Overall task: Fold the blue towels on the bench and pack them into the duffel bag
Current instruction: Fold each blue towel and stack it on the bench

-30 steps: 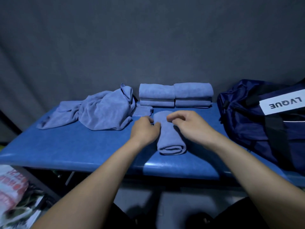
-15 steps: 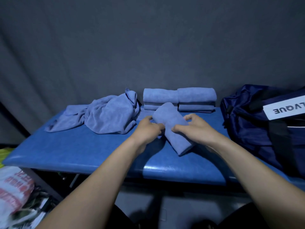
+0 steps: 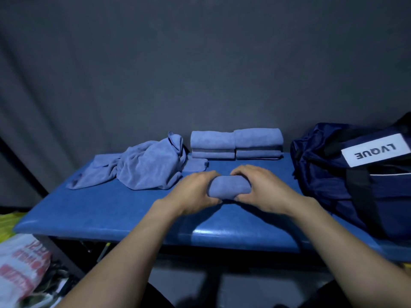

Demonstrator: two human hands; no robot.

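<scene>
A folded blue towel (image 3: 229, 187) lies crosswise at the middle of the blue bench (image 3: 106, 210). My left hand (image 3: 195, 192) grips its left end and my right hand (image 3: 262, 190) grips its right end, fingers curled over the top. Behind it, two stacks of folded blue towels (image 3: 235, 144) stand side by side at the bench's back edge. A heap of unfolded blue towels (image 3: 144, 167) lies at the back left. The navy duffel bag (image 3: 333, 172) with a white LVQUE label sits on the bench's right end.
A dark grey curtain hangs behind the bench. A small flat blue cloth (image 3: 196, 164) lies between the heap and the stacks. On the floor at the lower left sits a white plastic bag with red print (image 3: 22, 263).
The folded towel has turned from lengthwise to crosswise between my hands. Both hands now hold its two ends. The view has shifted slightly left.
</scene>
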